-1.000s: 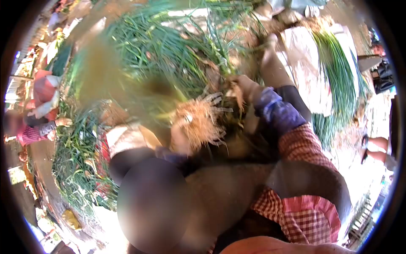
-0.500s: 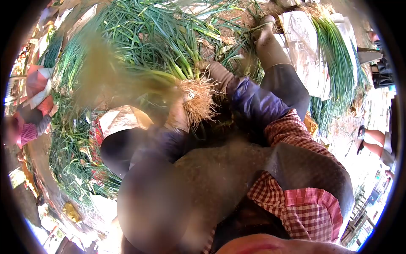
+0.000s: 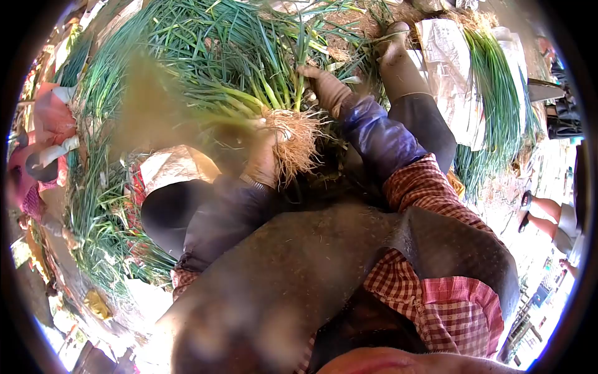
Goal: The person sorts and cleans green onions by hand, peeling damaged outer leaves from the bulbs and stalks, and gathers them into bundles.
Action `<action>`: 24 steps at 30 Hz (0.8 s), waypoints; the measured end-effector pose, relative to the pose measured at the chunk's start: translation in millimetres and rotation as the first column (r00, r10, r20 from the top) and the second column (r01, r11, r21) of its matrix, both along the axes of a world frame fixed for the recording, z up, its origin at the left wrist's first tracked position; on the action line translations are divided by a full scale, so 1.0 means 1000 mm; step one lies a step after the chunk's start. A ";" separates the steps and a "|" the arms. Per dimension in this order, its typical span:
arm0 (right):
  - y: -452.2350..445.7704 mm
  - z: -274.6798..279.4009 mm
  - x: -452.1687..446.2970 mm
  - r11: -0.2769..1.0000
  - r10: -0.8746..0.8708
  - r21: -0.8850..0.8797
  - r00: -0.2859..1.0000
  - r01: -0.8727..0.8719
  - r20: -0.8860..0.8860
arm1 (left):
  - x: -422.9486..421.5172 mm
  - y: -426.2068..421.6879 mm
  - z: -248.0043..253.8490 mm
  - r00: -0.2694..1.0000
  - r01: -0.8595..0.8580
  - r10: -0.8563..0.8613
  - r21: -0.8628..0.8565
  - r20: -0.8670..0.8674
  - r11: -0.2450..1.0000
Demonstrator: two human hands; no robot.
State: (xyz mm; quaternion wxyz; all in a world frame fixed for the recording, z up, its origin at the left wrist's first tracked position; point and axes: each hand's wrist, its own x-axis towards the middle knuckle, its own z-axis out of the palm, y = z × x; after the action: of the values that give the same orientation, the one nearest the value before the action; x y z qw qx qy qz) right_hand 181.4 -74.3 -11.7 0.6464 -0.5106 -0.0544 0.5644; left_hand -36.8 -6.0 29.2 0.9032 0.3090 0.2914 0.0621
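A bunch of green-stalked plants with tan, stringy roots [image 3: 298, 140] is in my left hand [image 3: 260, 163], which is closed round the stalks just beside the roots; its fingers are partly hidden. Close to the bunch's upper right side is my right hand [image 3: 324, 87], with its thumb and fingers round an upright green stalk. Long green leaves [image 3: 212, 53] spread in a large heap beyond both hands. Both hands look gloved or dusty, below dark blue sleeves. A blurred smear covers part of the view left of the bunch.
Another bundle of long green plants [image 3: 498, 87] lies on white sacking [image 3: 443, 75] at the right. My booted leg [image 3: 402, 75] stretches beside it. More greens [image 3: 109, 218] lie at the left, near a person in pink [image 3: 37, 168]. Another person's legs [image 3: 542, 215] show at far right.
My right hand has moved up slightly from the bunch's roots and now pinches a stalk. The rooted bunch stays in my left hand. The person at the left has shifted.
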 end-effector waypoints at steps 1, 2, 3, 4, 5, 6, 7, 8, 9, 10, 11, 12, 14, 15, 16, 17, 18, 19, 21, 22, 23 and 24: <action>-0.010 0.001 -0.001 0.982 0.090 0.173 0.989 -0.070 -0.115 | 0.000 0.002 -0.011 1.000 -0.004 0.004 -0.002 0.002 1.000; -0.011 0.003 -0.011 0.971 0.021 0.237 0.988 0.016 -0.156 | 0.000 0.006 -0.030 1.000 -0.021 0.021 0.061 0.012 0.998; -0.012 0.008 -0.024 0.949 -0.043 0.297 0.979 0.102 -0.200 | 0.002 0.008 -0.031 0.999 -0.041 0.038 0.124 0.024 0.991; -0.026 0.018 -0.033 0.972 0.059 0.235 0.982 -0.015 -0.181 | 0.000 0.007 -0.032 0.999 -0.049 0.046 0.124 0.028 0.991; -0.030 0.005 -0.037 0.954 0.132 0.288 0.978 -0.081 -0.163 | 0.002 0.003 -0.014 0.998 -0.055 0.053 0.048 0.044 0.997; -0.028 0.017 -0.044 0.973 0.112 0.224 0.956 -0.050 -0.271 | 0.002 0.001 -0.004 0.996 -0.058 0.059 -0.029 0.060 0.998; -0.024 0.029 -0.051 0.988 0.080 0.155 0.924 -0.023 -0.374 | 0.001 0.002 -0.006 0.996 -0.060 0.062 -0.029 0.060 0.998; -0.020 0.027 -0.049 0.988 0.082 0.155 0.924 -0.025 -0.373 | 0.000 0.003 -0.007 0.997 -0.051 0.052 -0.034 0.056 0.998; -0.015 0.024 -0.044 0.992 0.120 0.041 0.993 -0.120 0.009 | 0.000 0.004 -0.008 0.998 -0.041 0.043 -0.038 0.051 0.998; -0.011 0.021 -0.043 0.982 0.188 -0.099 0.905 -0.162 0.381 | -0.001 0.003 -0.009 0.998 -0.044 0.046 -0.036 0.052 0.998; -0.007 0.020 -0.046 0.981 0.190 -0.097 0.905 -0.165 0.381 | -0.002 0.001 -0.007 0.998 -0.022 0.027 -0.084 0.056 0.996; -0.003 0.019 -0.049 0.976 0.214 -0.110 0.737 -0.188 0.641 | -0.002 0.000 -0.004 0.998 0.000 0.008 -0.130 0.061 0.991; 0.002 0.032 -0.056 0.950 0.313 -0.272 0.455 -0.154 0.834 | -0.002 -0.001 0.004 0.998 -0.004 0.014 -0.165 0.057 0.986; 0.002 0.038 -0.059 0.949 0.316 -0.270 0.454 -0.164 0.833 | -0.003 -0.003 0.006 0.999 -0.004 0.014 -0.204 0.047 0.979; 0.003 0.042 -0.062 0.933 0.357 -0.348 0.371 -0.092 0.858 | -0.002 -0.003 0.004 0.996 -0.041 0.054 -0.171 0.071 0.984; 0.004 0.048 -0.065 0.910 0.401 -0.415 0.286 -0.011 0.870 | -0.003 -0.003 0.001 0.995 -0.050 0.063 -0.169 0.071 0.984; 0.003 0.052 -0.069 0.934 0.349 -0.357 0.184 0.010 0.919 | -0.003 -0.003 -0.001 0.994 -0.071 0.084 -0.169 0.074 0.983; 0.002 0.057 -0.073 0.935 0.347 -0.355 0.184 0.007 0.920 | -0.003 -0.003 -0.003 0.992 -0.088 0.102 -0.170 0.076 0.982; 0.001 0.076 -0.081 0.896 0.443 -0.437 -0.073 0.086 0.894 | -0.005 0.002 -0.009 0.992 -0.090 0.096 -0.077 0.087 0.993; -0.003 0.079 -0.081 0.951 0.310 -0.311 -0.042 -0.001 0.950 | -0.008 0.003 -0.012 0.990 -0.079 0.092 -0.125 0.104 0.989; -0.004 0.074 -0.078 0.950 0.312 -0.312 -0.039 0.002 0.949 | -0.010 0.002 -0.005 0.989 -0.065 0.087 -0.171 0.122 0.983; -0.004 0.067 -0.076 0.951 0.302 -0.308 -0.126 -0.028 0.945 | -0.011 0.000 0.014 0.984 -0.063 0.106 -0.271 0.144 0.960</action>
State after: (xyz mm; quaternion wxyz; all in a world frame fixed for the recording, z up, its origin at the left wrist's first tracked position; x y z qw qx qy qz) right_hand 105.6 -78.2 55.1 0.2643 -0.8046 -0.5259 0.0782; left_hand -47.7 -6.4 43.2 0.9532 0.1664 0.2378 0.0853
